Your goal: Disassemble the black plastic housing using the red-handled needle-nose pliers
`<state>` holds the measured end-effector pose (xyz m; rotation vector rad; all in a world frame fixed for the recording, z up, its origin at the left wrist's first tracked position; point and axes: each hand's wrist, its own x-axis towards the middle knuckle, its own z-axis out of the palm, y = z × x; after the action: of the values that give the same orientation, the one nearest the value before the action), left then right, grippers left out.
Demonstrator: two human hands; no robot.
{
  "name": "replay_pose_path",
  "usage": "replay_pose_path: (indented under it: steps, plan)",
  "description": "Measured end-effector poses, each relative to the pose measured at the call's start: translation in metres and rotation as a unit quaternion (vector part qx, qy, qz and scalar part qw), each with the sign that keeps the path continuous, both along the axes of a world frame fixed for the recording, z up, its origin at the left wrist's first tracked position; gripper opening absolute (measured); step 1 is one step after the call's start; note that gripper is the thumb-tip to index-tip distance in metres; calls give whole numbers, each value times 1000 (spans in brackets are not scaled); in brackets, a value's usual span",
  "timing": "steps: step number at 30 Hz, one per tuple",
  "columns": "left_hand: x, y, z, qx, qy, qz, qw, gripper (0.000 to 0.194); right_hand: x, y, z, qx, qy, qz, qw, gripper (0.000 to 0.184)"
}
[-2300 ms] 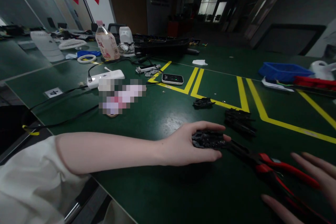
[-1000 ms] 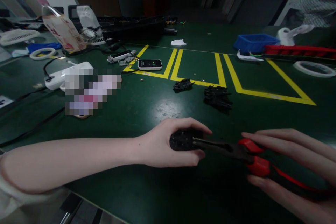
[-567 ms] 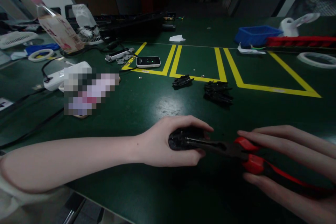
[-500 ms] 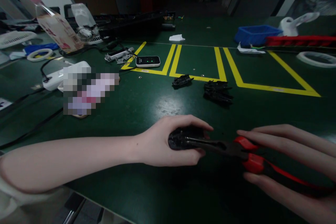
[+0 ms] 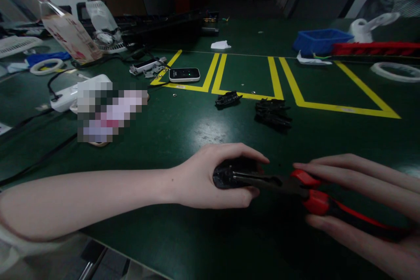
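My left hand (image 5: pixel 213 177) is wrapped round a black plastic part (image 5: pixel 222 176) low over the green table. Red-handled pliers (image 5: pixel 316 201) reach in from the right, and their long dark jaws lie against the part's top between my thumb and fingers. My right hand (image 5: pixel 364 210) grips the pliers, with fingertips at the red handles near the pivot. What the jaw tips pinch is too dark to tell. Farther back lie a small black plastic part (image 5: pixel 228 99) and a larger heap of black parts (image 5: pixel 272 113).
Yellow tape (image 5: pixel 278 78) marks out areas on the table. A small black-screened device (image 5: pixel 184 75), a white power strip (image 5: pixel 82 92) with cables and a pixelated phone-shaped thing (image 5: pixel 114 116) lie left. Behind stand a bottle (image 5: pixel 68 30) and a blue bin (image 5: pixel 321 41); a tape roll (image 5: pixel 395 72) lies right.
The black part has turned in my left hand. My right hand has closed on the pliers and raised their jaws onto the part. The view has swung right and down; lately little moves.
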<state>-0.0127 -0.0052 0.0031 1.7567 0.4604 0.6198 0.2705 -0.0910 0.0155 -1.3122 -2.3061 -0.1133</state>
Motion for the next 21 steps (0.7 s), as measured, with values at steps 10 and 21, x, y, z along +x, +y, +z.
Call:
replay_pose_path:
  steps: [10, 21]
  plan:
    - [0, 0, 2, 19, 8, 5, 1000, 43, -3, -1, 2, -4, 9, -4, 1000, 45]
    - [-4, 1, -1, 36, -45, 16, 998, 49, -3, -6, 4, -19, 0, -26, 999, 45]
